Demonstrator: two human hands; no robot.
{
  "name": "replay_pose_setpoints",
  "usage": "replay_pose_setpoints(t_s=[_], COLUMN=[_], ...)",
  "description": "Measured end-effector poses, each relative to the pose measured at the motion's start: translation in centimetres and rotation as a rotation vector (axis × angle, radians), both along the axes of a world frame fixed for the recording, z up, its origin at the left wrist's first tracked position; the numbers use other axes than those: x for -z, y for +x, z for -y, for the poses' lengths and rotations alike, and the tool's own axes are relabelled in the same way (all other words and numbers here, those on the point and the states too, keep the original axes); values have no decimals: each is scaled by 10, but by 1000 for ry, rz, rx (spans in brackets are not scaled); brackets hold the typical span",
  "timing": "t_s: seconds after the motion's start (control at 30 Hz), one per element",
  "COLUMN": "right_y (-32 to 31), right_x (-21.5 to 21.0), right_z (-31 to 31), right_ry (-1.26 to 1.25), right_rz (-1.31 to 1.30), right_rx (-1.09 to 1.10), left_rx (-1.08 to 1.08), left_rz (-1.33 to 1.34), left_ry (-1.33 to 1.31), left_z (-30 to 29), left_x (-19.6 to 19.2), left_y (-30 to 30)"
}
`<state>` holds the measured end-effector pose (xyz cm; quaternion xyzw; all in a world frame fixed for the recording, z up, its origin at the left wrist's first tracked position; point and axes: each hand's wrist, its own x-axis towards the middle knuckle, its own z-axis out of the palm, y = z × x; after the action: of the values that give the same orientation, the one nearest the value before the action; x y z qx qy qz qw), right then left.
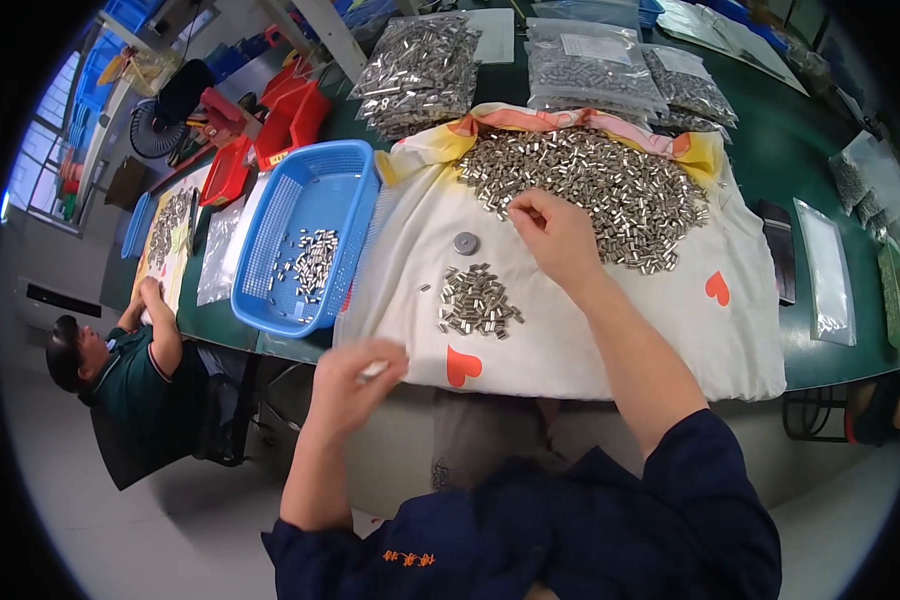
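My right hand (553, 232) is over the left edge of a wide heap of small shiny metal cylinders (620, 185). Its thumb and fingers are pinched together, and I cannot make out what is between them. Off the cloth's near left edge is my left hand (358, 385), slightly blurred, its fingers curled in. Something pale shows at its fingers, too unclear to name. Between the hands, a smaller pile of the same cylinders (478, 302) lies on the white cloth (570, 340) with red hearts. A grey round disc with a central hole (466, 243) sits just beyond that pile.
Left of the cloth stands a blue plastic basket (255, 240) with loose cylinders inside. Filled clear bags (595, 65) are stacked at the back; red bins (295, 115) stand at the back left. A flat clear bag (825, 270) lies right. A co-worker (160, 350) sits at the far left.
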<state>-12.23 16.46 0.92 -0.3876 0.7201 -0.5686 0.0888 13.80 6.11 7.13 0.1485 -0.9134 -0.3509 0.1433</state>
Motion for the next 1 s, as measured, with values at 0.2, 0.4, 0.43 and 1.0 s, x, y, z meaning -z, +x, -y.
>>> replay_pose_setpoints(t_s=[0.2,0.4,0.43,1.0], right_y=[18,39,38,19], right_x=[13,15,12,-19], right_z=[9,7,5,19], right_ry=[76,199,264,369], right_rz=[-456,-545,-501,-350], right_rx=[-341,-399,-453,98], left_rx=[-157,-226,-219,104], left_rz=[-47,29,26,245], left_ry=[-329,-280,-281,-390], left_z=[9,-2,-3,43], left_x=[42,56,56,40], left_y=[-79,-95,-95,-140])
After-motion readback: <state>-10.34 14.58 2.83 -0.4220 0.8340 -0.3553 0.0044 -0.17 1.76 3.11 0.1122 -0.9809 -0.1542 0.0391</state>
